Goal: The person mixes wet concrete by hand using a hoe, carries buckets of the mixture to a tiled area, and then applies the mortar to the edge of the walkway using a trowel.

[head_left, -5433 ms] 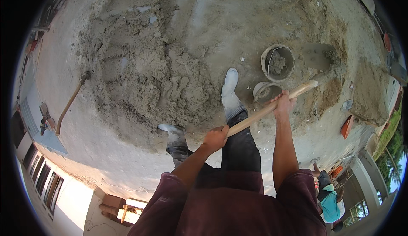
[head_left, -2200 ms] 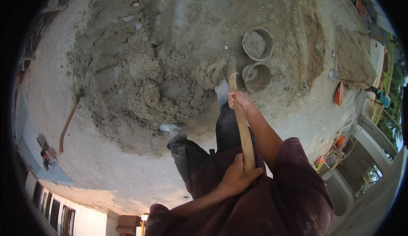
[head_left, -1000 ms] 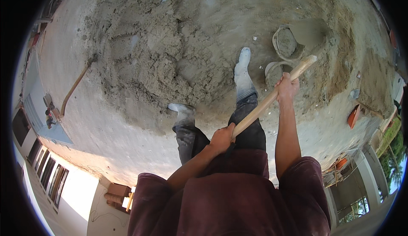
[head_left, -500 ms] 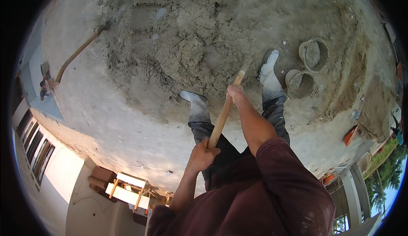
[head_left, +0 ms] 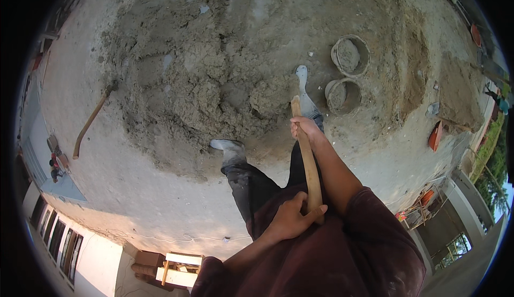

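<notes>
The long handle (head_left: 307,160) is bare wood, pale, smooth and matt; the mortar heap (head_left: 209,88) at ten o'clock of it is grey, wet, rough and lumpy; the concrete floor (head_left: 134,190) is matt and gritty; two buckets (head_left: 349,56) at one o'clock look dull, crusted with cement; the sleeves (head_left: 375,227) are matt maroon cloth.

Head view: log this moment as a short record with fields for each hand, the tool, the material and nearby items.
left hand: left hand closed around the near end of the wooden handle
right hand: right hand closed around the handle further along, near its far end
tool head: hidden behind the handle and hand, cannot tell its kind
material: grey mortar pile spread on the concrete ground
feet: pale boots, one at the pile's edge
nearby: two round buckets, one holding grey mix; a second long-handled tool lying left of the pile
</notes>
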Tool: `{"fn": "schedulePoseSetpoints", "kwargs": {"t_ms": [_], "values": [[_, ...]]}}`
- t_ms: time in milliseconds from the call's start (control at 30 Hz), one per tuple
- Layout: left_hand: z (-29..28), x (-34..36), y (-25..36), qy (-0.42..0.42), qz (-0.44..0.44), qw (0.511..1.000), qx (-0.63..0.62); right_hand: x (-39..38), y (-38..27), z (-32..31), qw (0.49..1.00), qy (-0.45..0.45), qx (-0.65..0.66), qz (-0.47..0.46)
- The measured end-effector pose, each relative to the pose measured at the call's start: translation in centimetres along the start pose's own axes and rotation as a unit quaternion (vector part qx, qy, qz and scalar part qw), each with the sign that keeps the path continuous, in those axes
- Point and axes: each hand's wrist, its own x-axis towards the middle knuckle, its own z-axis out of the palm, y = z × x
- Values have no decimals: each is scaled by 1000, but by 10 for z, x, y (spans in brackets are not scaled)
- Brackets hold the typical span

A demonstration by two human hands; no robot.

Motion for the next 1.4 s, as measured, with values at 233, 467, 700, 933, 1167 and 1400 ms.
{"fn": "schedulePoseSetpoints", "kwargs": {"t_ms": [233, 467, 700, 933, 1167, 1400], "values": [[50, 19, 88, -133, -15, 974, 181, -80, -54, -61, 988, -42, 126, -74], [-2, 1, 132, -202, -32, 903, 377, -160, -55, -57, 933, 208, 163, -243], [-63, 64, -1, -15, -26, 816, 577, -90, -18, -49, 867, 375, 152, -291], [-80, 187, -136, 67, 47, 788, 611, -47, -11, -101, 834, 387, 203, -338], [-52, 117, -39, 7, 91, 875, 475, -150, -27, -76, 821, 341, 182, -421], [-58, -46, 49, 143, -122, 904, 384, -174, -27, -38, 907, -48, -59, -415]]}}
